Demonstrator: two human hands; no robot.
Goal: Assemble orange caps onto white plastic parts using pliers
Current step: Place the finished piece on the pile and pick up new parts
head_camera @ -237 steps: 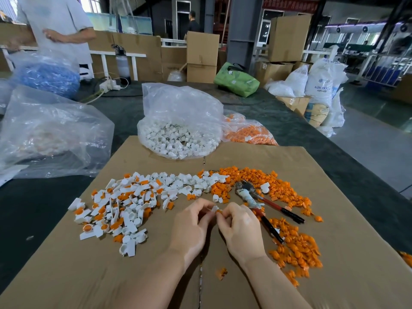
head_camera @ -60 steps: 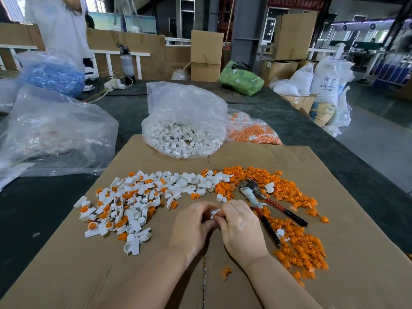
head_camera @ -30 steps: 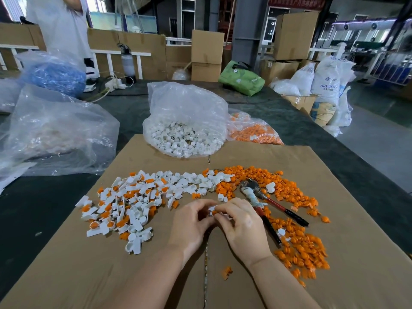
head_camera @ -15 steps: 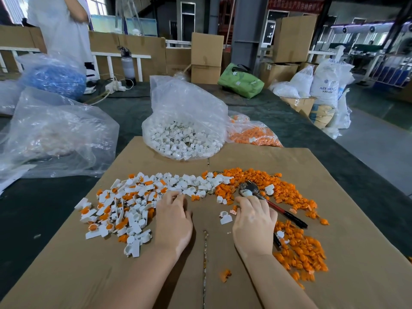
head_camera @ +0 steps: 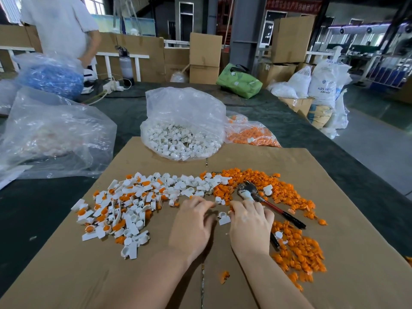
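Pliers: on cardboard sheet, just right of right hand, handles running toward lower right, head among orange caps; right hand nearer, palm down, fingers loosely spread, holding nothing; left hand likewise relaxed; loose white part lies between both hands; white parts heaped at left.

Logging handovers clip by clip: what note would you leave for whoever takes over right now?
Left hand and right hand lie palm-down on the cardboard; whether either pinches a piece is unclear. One white part sits between them. Pliers lie unheld beside the right hand. Capped parts are piled left, loose orange caps right. Bagged white parts remain, so much is left.
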